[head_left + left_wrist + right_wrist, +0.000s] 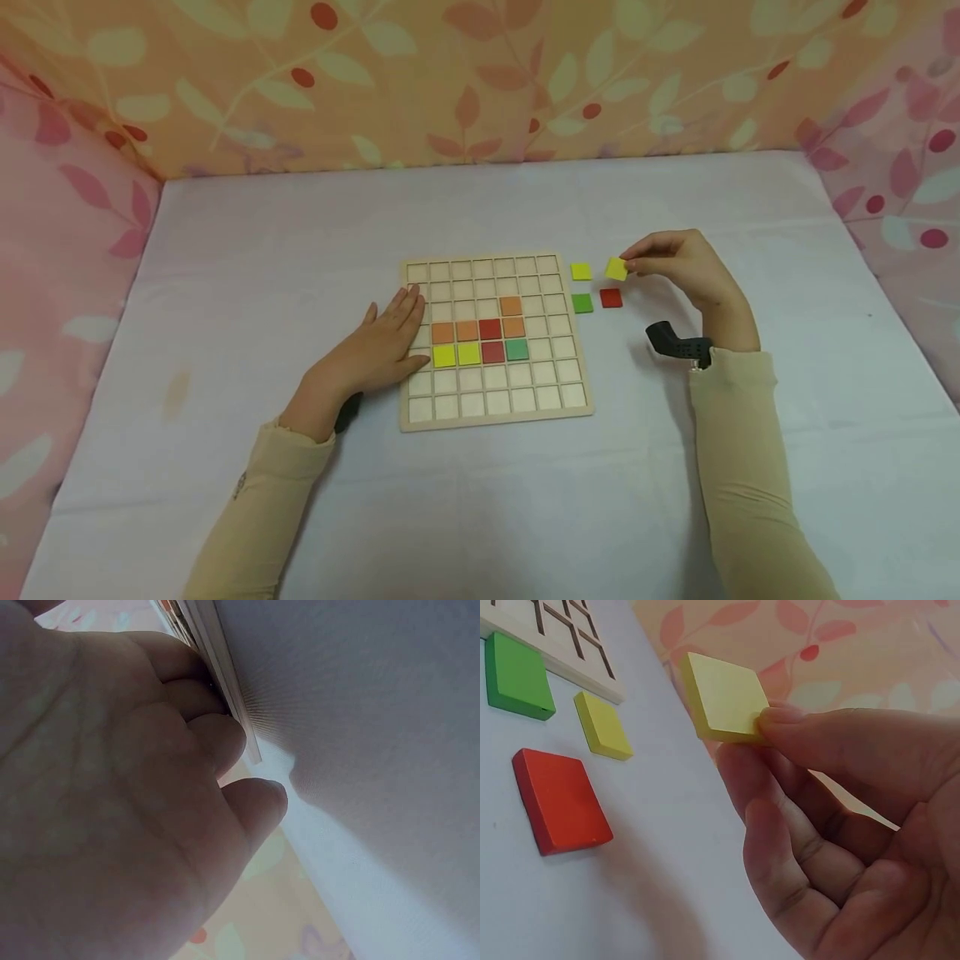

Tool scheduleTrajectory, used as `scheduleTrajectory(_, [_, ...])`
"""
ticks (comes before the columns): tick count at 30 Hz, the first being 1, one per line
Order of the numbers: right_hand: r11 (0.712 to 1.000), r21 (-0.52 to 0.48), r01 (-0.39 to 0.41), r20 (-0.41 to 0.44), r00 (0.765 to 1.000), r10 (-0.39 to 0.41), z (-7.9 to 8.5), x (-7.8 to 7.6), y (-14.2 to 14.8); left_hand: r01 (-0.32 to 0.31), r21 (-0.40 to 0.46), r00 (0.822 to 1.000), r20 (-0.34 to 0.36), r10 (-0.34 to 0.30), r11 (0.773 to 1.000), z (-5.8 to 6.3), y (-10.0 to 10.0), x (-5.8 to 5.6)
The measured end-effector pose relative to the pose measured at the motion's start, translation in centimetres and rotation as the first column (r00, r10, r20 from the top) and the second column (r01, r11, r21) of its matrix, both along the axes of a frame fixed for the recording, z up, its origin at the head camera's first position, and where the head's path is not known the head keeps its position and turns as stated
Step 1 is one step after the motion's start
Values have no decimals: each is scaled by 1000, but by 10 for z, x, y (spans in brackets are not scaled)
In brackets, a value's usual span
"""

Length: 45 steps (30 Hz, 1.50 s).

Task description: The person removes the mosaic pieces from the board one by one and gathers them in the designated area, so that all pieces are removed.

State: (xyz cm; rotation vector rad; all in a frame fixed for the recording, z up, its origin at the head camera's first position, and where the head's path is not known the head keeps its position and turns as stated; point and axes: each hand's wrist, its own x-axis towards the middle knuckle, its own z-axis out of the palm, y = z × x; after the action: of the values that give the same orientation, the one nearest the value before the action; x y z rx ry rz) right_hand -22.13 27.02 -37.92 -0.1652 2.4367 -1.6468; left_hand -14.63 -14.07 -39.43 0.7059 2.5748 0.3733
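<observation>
My right hand (693, 267) pinches a yellow square tile (727, 697) between thumb and fingers, above the cloth to the right of a wooden grid board (495, 402). Below and beside it lie a red tile (562, 801), a green tile (519, 675) and another yellow tile (604, 726). Flat on the board's left edge rests my left hand (371, 346), its fingers extended over the leftmost cells. In the left wrist view its palm (97, 772) and fingers lie against the board's edge (225, 675). Orange, red, yellow and green-blue tiles (517, 349) sit in the middle cells.
White cloth (480, 517) covers the table around the board. A patterned fabric wall (420, 83) stands along the back, with pink ones at both sides. A black wrist camera mount (678, 343) juts out from the right wrist, low over the cloth.
</observation>
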Motion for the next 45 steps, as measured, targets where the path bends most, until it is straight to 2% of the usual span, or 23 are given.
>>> scheduleTrajectory(8, [1000, -3, 8, 8, 1000, -8, 0, 0, 4, 3, -8, 1000, 5, -3, 1000, 0, 0, 0])
scheduleTrajectory(17, [998, 64, 20, 56, 998, -23, -2, 1, 11, 0, -8, 1000, 12, 0, 1000, 1, 2, 0])
scheduleTrajectory(25, [996, 90, 25, 60, 998, -30, -7, 0, 18, 1, -1, 1000, 3, -1, 1000, -1, 1, 0])
scheduleTrajectory(38, [992, 123, 6, 110, 994, -20, -17, 1, 28, 2, 10, 1000, 1, -2, 1000, -1, 0, 3])
scheduleTrajectory(45, [984, 179, -9, 100, 995, -9, -16, 0, 30, -1, 7, 1000, -4, 1, 1000, 1, -1, 3])
